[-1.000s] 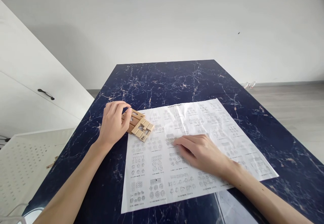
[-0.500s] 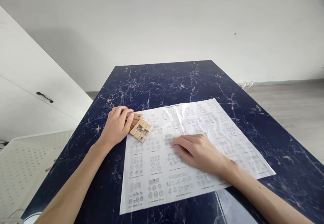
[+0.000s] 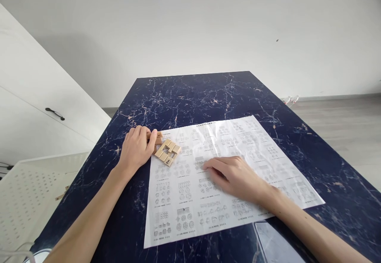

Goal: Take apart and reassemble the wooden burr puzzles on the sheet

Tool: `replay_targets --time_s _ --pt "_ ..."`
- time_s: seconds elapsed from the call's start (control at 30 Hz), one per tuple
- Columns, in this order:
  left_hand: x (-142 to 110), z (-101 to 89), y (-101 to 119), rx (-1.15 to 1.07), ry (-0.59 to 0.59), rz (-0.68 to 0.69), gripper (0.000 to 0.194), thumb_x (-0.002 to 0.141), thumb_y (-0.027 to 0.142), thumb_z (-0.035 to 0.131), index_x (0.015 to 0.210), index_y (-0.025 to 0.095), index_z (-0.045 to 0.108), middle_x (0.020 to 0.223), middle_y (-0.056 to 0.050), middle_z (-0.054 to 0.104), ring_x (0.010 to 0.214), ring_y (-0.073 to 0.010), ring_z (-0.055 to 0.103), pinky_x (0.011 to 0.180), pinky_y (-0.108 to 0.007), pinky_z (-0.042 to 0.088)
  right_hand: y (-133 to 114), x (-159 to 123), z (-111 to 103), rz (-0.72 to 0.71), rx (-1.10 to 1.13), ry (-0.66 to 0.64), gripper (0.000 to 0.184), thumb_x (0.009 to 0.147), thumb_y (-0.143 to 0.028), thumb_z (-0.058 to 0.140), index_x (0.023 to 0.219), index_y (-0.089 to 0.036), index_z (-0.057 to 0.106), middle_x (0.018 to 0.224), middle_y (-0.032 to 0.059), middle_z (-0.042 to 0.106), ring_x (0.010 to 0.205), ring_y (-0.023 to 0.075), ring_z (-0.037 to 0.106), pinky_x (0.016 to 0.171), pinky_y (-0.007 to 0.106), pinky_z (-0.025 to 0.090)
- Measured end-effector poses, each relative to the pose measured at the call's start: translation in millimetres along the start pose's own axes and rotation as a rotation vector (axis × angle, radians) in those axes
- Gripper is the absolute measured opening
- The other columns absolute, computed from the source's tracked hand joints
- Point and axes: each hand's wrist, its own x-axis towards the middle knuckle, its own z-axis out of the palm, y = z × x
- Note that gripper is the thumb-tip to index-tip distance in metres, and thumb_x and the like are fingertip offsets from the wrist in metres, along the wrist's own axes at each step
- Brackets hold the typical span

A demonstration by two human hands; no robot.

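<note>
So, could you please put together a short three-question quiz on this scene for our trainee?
1. Multiple choice: what lies directly beneath the right hand?
A) the cabinet handle
B) the printed sheet
C) the wall

2. True or false: the pale wooden pieces lie at the sheet's right-hand edge.

3. Short answer: what is the left hand holding?

Key:
1. B.
2. False; they lie near the sheet's left edge, close to the left hand.
3. Brown wooden pieces, partly hidden by the hand.
</note>
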Motion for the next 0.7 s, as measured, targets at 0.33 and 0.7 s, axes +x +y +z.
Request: replay_targets --time_s 0.33,0.7 --pt "2.0 -9.9 10.2 0.105 -0.029 -0.173 0.051 0.107 0.05 0.039 0.071 0.02 0.06 0.081 -0.01 0.075 0.074 -0.0276 0.07 0.057 -0.031 0.029 -1.4 0.0 -2.6 0.038 0.016 -0.045 0.029 0.105 -0.019 0.048 0.113 -0.023 0.076 0.106 0.0055 0.084 0.086 0.0214 0.079 0.077 0.034 0.055" --pt "1.2 -13.5 13.8 0.038 0.004 -0.271 0.049 0.1 0.047 0.046 0.063 0.018 0.06 0.068 -0.012 0.07 0.063 -0.026 0.063 0.06 -0.031 0.018 -2.9 1.3 -5.4 0.048 0.016 -0.078 0.03 0.106 -0.019 0.047 0.115 -0.023 0.075 0.107 0.0057 0.084 0.089 0.0228 0.079 0.078 0.035 0.054"
